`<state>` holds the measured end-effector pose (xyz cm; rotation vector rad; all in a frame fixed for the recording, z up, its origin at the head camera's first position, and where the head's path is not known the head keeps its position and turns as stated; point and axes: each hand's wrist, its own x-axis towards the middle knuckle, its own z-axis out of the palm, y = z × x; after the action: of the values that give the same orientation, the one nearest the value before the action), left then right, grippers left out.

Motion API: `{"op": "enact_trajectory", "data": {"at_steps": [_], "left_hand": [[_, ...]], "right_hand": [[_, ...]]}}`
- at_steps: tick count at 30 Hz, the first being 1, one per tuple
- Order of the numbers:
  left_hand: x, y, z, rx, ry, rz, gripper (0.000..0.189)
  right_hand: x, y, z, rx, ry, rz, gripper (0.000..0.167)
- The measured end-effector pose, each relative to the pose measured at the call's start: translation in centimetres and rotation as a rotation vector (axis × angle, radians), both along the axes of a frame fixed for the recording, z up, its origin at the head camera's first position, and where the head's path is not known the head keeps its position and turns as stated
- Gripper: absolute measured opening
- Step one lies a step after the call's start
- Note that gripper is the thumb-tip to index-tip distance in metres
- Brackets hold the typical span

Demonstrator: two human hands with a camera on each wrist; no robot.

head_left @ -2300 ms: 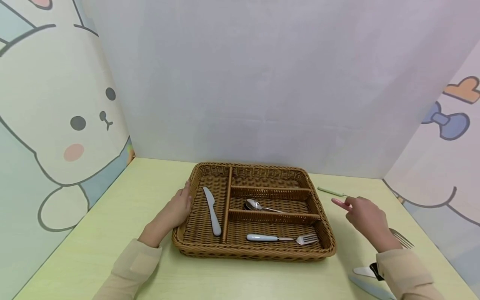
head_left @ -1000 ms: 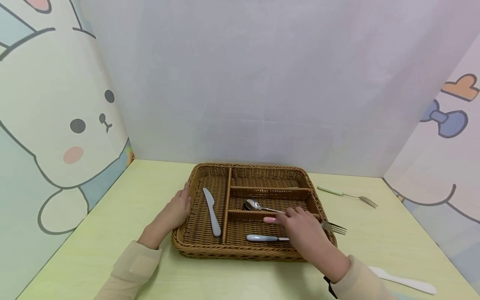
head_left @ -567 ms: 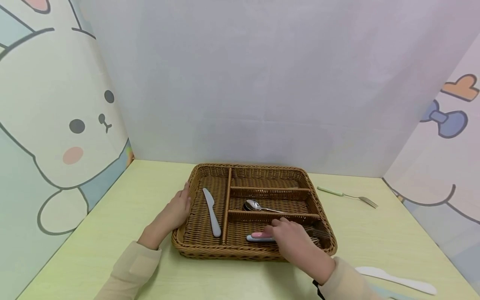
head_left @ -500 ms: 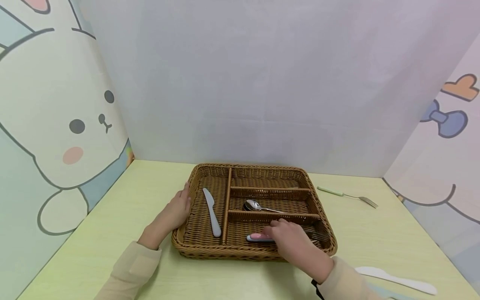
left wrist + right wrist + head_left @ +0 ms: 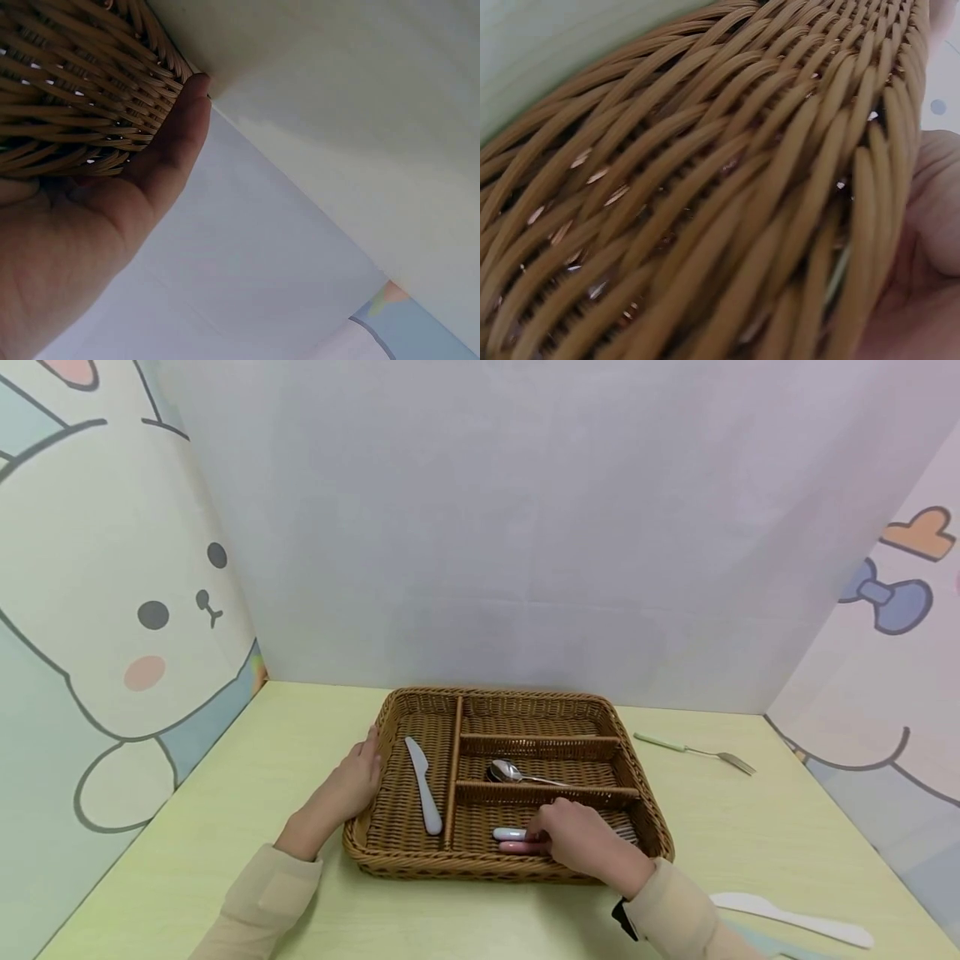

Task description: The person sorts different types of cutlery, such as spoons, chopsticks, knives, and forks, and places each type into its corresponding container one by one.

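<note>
A brown wicker cutlery tray [image 5: 405,864] sits mid-table, divided into compartments. My left hand [image 5: 354,783] rests against its left side; in the left wrist view the fingers [image 5: 176,146] lie extended along the woven wall. My right hand [image 5: 581,839] reaches into the front compartment and pinches a pink-handled fork [image 5: 521,847] by its handle. Just behind that handle lies the pale blue handle of another fork [image 5: 507,833]; tines show beyond my hand. In the right wrist view the tray's wall hides most of the right hand [image 5: 930,247].
A knife [image 5: 425,785] lies in the left compartment and a spoon [image 5: 517,772] in the middle one. Right of the tray are a green-handled fork [image 5: 693,749] and a white knife [image 5: 791,920]. A pale blue piece [image 5: 772,943] is partly behind the right sleeve. A pale wall backs the table.
My right hand has brought the pink-handled fork from the table's right side into the front compartment, its handle shifting from over the blue one to in front of it. The left hand stays put.
</note>
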<state>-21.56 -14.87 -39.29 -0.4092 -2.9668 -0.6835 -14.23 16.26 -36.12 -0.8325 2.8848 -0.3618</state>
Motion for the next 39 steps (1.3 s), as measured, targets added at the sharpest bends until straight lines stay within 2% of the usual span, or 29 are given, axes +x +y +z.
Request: {"op": "enact_trajectory", "data": {"at_steps": [10,15,25,27,34,39], "left_hand": [[0.1,-0.1,0.0,-0.007,-0.005,0.007,0.052],[0.3,0.0,0.2,0.003,-0.012,0.003,0.052],[0.3,0.0,0.4,-0.006,0.004,-0.004,0.052],[0.3,0.0,0.4,-0.007,0.003,-0.003,0.052],[0.3,0.0,0.4,-0.002,-0.006,-0.001,0.052],[0.3,0.1,0.3,0.001,0.001,-0.005,0.052]], "right_hand": [[-0.3,0.1,-0.1,-0.016,0.0,0.007,0.018],[0.0,0.4,0.6,-0.006,0.023,-0.042,0.012],[0.1,2.3,2.7,-0.031,0.127,-0.12,0.006],[0.0,2.7,3.1,-0.029,0.127,-0.151,0.005],[-0.6,4.8,4.1,0.0,0.229,-0.214,0.005],[-1.4,7.0,4.5,-0.003,0.241,-0.253,0.005]]}}
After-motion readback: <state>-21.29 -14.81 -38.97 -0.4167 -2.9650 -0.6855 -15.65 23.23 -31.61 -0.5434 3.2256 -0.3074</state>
